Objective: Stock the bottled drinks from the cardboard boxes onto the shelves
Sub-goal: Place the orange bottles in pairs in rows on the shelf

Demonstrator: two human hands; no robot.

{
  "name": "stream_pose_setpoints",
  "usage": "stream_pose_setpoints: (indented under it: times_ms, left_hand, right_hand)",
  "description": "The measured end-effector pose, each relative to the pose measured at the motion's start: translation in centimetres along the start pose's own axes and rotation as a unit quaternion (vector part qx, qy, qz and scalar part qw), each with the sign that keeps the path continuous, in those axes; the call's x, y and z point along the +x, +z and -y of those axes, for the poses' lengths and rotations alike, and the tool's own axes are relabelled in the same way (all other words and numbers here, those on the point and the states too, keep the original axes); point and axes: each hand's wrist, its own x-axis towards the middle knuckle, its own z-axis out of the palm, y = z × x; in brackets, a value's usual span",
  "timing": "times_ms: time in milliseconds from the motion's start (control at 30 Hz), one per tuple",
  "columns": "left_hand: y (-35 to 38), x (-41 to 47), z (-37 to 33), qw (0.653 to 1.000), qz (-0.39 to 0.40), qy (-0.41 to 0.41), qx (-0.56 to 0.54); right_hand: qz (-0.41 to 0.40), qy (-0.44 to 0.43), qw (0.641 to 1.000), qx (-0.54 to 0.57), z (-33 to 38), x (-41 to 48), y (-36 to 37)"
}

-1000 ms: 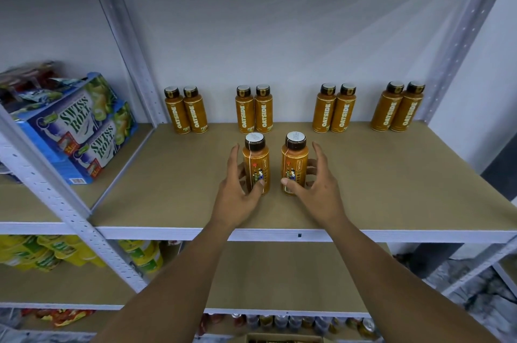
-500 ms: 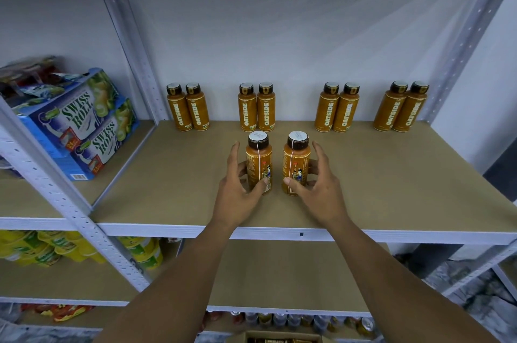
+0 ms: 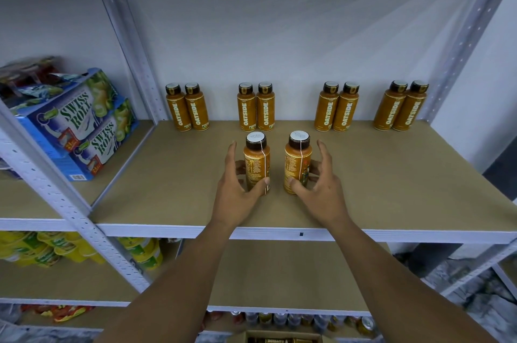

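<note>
bottled drinks (image 3: 340, 110): i count ten on the brown shelf (image 3: 405, 175), all upright, all orange with dark caps. eight are back-row bottles (image 3: 265, 110), standing along the wall in four side-by-side pairs with wide gaps between the pairs. the other two stand in front of the second pair from the left, with a clear gap between them: the left front bottle (image 3: 256, 161) and the right front bottle (image 3: 297, 161) (their small-print sides face me, not the big brand lettering).

two hands are on my feed, one per front bottle. the left hand (image 3: 237, 197) cups the left front bottle from its outer side. its thumb lies on the lower front of the label, its curled fingers (image 3: 240, 169) wrap round the left flank, and its forefinger points up free beside the cap. the right hand (image 3: 321, 197) mirrors this on the right front bottle: thumb low on the front, curled fingers against the right flank, forefinger raised clear. both bottles have their bases on the shelf.

elsewhere i see two swiss roll boxes (image 3: 78, 124) stacked on the neighbouring shelf to the left and a pile of yellow packs (image 3: 42, 253) one level below them. a row of cans (image 3: 279, 319) sits on the lowest level (too small to count), and one open cardboard box (image 3: 282, 338) is at the bottom edge.
</note>
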Motion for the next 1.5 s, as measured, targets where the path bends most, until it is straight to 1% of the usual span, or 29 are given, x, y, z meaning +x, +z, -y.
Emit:
stream_pose_setpoints:
  times_ms: [167, 267, 367, 533, 700, 900, 1067, 1233, 1367, 1500]
  left_hand:
    - [0.00, -0.05, 0.09, 1.000, 0.019, -0.002, -0.012]
    - [0.02, -0.07, 0.10, 1.000, 0.007, -0.001, -0.005]
    - [-0.03, -0.03, 0.09, 1.000, -0.005, 0.000, 0.004]
    - [-0.02, -0.11, 0.20, 1.000, 0.015, -0.002, -0.012]
    - [0.12, -0.03, 0.08, 1.000, -0.009, -0.001, 0.007]
    - [0.07, -0.12, 0.23, 1.000, 0.012, 0.002, -0.002]
    - [0.02, -0.06, 0.07, 1.000, -0.008, -0.001, 0.010]
    - [0.01, -0.11, 0.21, 1.000, 0.005, 0.002, 0.003]
    - [0.04, -0.06, 0.10, 1.000, -0.007, -0.004, 0.004]
    - [0.00, -0.10, 0.10, 1.000, -0.004, 0.000, 0.003]
  right_hand:
    - [-0.001, -0.005, 1.000, 0.006, 0.24, 0.01, -0.05]
    - [-0.006, -0.006, 1.000, 0.002, 0.33, 0.05, -0.09]
    - [0.009, -0.003, 1.000, 0.005, 0.07, 0.05, -0.05]
    - [-0.001, -0.006, 1.000, 0.000, 0.29, 0.04, -0.07]
    - [-0.002, -0.002, 1.000, -0.003, 0.25, 0.11, -0.05]
    - [0.001, -0.005, 1.000, -0.001, 0.19, 0.01, -0.13]
    - [-0.001, -0.002, 1.000, -0.006, 0.18, 0.10, -0.08]
    - [-0.006, 0.002, 1.000, 0.008, 0.08, 0.06, -0.07]
    - [0.001, -0.007, 1.000, -0.008, 0.26, 0.18, -0.02]
    - [0.012, -0.004, 1.000, 0.008, 0.13, 0.03, -0.08]
